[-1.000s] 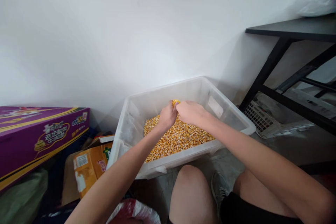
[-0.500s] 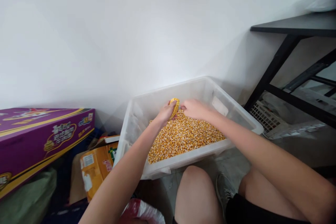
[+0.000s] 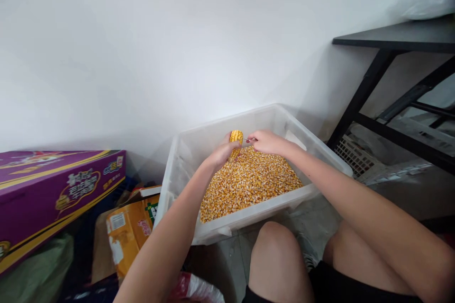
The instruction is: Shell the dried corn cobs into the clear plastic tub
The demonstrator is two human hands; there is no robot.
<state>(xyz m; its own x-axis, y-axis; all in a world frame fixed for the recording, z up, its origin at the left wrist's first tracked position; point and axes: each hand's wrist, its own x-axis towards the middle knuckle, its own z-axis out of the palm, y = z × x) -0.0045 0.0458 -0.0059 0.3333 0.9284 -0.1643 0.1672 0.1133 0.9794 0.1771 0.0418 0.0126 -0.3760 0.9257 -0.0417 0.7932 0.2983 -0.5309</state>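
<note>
My left hand [image 3: 223, 147] is closed around an ear of corn [image 3: 236, 138], whose yellow kernels show above my fingers. Close to its right side, my right hand [image 3: 265, 142] pinches a slim metal tool [image 3: 246, 140]. The tool's thin tip points left at the cob; its handle is hidden in my fingers, so its exact kind is unclear. Both hands are over a translucent plastic bin [image 3: 227, 222]. Loose corn kernels [image 3: 249, 182] are heaped inside it, below my hands.
A purple carton [image 3: 64, 189] and a torn orange box [image 3: 130, 229] are on the left. At right stands a black-framed table [image 3: 391, 38], with a white plastic basket [image 3: 357, 157] beneath. A white wall [image 3: 213, 42] rises behind the bin. My knees are close to its front.
The corn ear has turned, and more of its kernel face shows. My right hand has drawn slightly away from it, exposing the tool's thin shaft. The view has shifted a little.
</note>
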